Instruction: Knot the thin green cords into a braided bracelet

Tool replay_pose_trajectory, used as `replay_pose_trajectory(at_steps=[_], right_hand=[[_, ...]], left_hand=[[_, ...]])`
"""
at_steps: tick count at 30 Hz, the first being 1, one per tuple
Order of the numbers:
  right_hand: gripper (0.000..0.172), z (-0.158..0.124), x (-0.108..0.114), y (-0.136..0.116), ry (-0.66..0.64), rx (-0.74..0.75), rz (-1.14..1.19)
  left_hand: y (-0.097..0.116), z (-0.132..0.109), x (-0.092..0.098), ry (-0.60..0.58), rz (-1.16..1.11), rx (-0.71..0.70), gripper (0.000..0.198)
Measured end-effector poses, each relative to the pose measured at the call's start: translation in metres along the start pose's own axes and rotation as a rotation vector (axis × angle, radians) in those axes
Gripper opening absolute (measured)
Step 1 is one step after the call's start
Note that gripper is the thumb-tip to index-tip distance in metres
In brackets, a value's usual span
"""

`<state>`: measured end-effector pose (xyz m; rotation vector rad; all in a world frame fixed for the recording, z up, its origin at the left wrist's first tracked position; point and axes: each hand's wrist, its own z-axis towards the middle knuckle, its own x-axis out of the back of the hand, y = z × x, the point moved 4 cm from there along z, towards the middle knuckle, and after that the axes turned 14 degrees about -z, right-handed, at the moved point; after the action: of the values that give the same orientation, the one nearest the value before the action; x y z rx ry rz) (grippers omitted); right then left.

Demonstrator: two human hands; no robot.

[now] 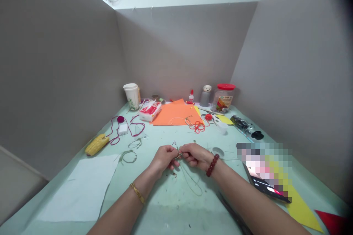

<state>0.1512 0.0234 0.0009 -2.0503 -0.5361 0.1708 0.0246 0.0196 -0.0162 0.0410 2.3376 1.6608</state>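
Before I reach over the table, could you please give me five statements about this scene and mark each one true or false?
1. The left hand and right hand both hold a thin green cord. True.
2. The jar is topped in blue. False: the jar's lid is red.
3. The right arm wears a red bead bracelet. True.
4. The white sheet lies to the right of the right hand. False: the white sheet lies to the left of the left hand.
5. The white cup stands at the back left of the table. True.
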Motion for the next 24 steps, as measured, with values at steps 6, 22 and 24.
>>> replay_pose_trajectory(at_steps=[6,22,24], right_hand=[[0.008,0.003,0.002,0.0,0.065,0.007,-0.04],[0.008,-0.006,0.002,-0.008,0.061,0.023,-0.13],[0.008,-0.008,0.003,-0.008,0.07,0.012,-0.133]], left_hand=[[-0.005,0.005,-0.001,0.023,0.041,-0.064,0.016],[-0.002,0.003,-0.003,0.003,-0.128,-0.101,0.023],[-0.005,0.005,-0.003,0.003,-0.101,-0.115,0.024]])
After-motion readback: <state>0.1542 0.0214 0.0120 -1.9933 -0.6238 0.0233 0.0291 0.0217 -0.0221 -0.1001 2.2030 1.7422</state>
